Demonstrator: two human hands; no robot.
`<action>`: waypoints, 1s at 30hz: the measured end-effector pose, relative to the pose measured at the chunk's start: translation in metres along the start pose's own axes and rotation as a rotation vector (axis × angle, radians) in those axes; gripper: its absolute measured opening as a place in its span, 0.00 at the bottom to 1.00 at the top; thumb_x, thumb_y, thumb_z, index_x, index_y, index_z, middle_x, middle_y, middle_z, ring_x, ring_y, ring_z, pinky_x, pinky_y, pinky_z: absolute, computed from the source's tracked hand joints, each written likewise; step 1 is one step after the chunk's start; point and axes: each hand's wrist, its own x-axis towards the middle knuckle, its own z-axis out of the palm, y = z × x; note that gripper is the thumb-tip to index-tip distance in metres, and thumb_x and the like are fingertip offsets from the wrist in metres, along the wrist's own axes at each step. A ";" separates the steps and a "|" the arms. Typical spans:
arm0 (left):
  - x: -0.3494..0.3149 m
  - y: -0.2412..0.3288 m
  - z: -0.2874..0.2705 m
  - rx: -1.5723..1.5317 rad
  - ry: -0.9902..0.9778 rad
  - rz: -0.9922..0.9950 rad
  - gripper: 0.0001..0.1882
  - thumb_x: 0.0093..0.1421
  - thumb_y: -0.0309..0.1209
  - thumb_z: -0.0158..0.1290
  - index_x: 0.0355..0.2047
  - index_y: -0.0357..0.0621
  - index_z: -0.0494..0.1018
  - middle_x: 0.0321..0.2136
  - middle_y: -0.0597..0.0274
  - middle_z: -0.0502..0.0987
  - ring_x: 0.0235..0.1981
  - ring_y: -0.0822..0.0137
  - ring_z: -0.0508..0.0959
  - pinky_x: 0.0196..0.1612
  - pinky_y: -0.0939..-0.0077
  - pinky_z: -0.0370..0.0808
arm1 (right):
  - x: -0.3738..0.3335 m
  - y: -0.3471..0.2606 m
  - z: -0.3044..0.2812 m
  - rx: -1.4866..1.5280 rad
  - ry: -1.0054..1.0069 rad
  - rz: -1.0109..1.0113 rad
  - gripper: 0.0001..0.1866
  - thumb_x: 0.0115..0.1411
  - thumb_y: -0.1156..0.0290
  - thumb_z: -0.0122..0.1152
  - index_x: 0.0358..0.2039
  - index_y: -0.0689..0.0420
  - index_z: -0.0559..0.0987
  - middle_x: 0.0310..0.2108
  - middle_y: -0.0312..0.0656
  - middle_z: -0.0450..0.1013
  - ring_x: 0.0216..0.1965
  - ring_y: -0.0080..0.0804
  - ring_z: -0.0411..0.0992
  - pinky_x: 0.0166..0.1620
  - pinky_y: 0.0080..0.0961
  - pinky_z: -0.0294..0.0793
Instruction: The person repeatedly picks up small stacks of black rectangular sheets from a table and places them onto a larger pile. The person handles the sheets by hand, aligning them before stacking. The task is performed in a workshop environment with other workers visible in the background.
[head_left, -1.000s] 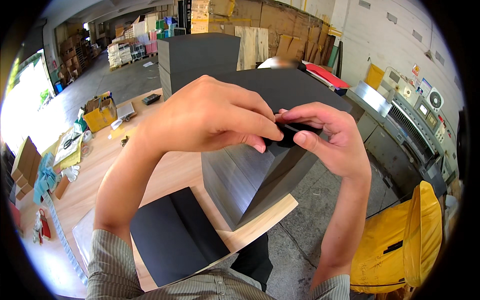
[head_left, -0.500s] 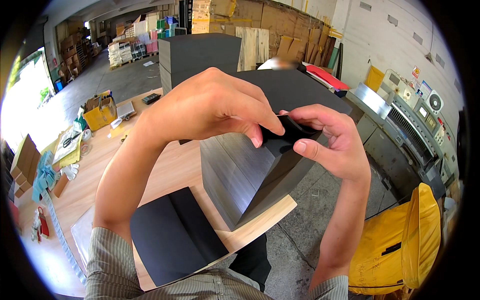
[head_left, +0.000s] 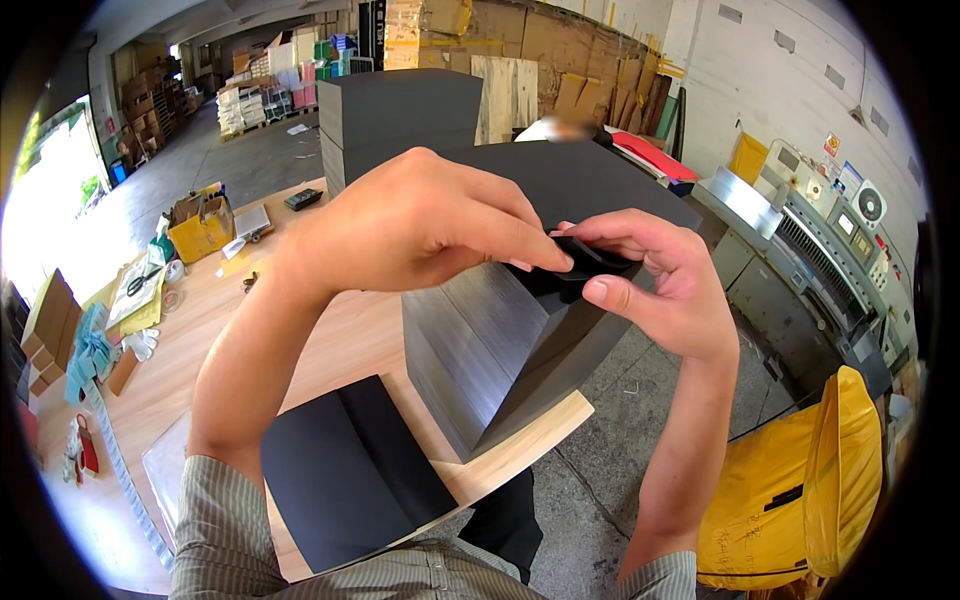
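A tall stack of black sheets, perhaps card or paper, stands on the table in front of me. At its near right corner, a few black sheets are bent upward. My right hand grips their curled edge between thumb and fingers. From the left, my left hand reaches over the stack. Its index finger presses on the bent sheets, with the thumb mostly hidden behind it; how many sheets it holds I cannot tell. To the left of the stack, a creased black sheet lies on the tabletop near the front edge.
Another tall black stack rises behind. On the wooden table, scissors, a yellow box and a black calculator-like device sit left. A grey machine and a yellow bag are at right. Someone is partly visible behind the stack.
My left hand has shifted slightly; its thumb has drawn in under the index finger, which presses closer on the bent sheets. The right hand stays nearly still.
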 end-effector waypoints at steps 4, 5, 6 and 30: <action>-0.007 0.012 0.007 0.257 0.019 0.007 0.24 0.50 0.17 0.62 0.47 0.53 0.84 0.38 0.60 0.85 0.31 0.63 0.84 0.28 0.73 0.79 | 0.001 0.002 0.001 -0.014 0.015 -0.017 0.15 0.63 0.78 0.68 0.49 0.66 0.80 0.45 0.44 0.82 0.48 0.29 0.80 0.54 0.26 0.78; -0.006 0.019 0.009 0.293 0.041 -0.014 0.23 0.51 0.18 0.61 0.47 0.53 0.84 0.39 0.61 0.85 0.30 0.63 0.84 0.28 0.74 0.79 | 0.002 0.004 0.001 -0.025 0.010 -0.043 0.14 0.63 0.77 0.67 0.49 0.66 0.80 0.45 0.44 0.82 0.48 0.29 0.80 0.54 0.25 0.78; -0.004 0.026 0.009 0.270 -0.003 -0.105 0.20 0.53 0.20 0.62 0.46 0.53 0.85 0.39 0.60 0.85 0.31 0.63 0.84 0.28 0.74 0.79 | 0.002 0.005 0.001 -0.036 0.007 -0.065 0.14 0.64 0.77 0.67 0.49 0.66 0.80 0.45 0.44 0.82 0.48 0.29 0.80 0.54 0.25 0.78; 0.006 -0.001 -0.003 -0.134 -0.015 -0.015 0.18 0.50 0.19 0.65 0.42 0.45 0.86 0.34 0.58 0.85 0.29 0.65 0.86 0.29 0.76 0.82 | -0.001 0.000 0.002 -0.064 0.042 -0.020 0.13 0.66 0.75 0.65 0.49 0.66 0.80 0.42 0.43 0.82 0.44 0.27 0.80 0.50 0.24 0.79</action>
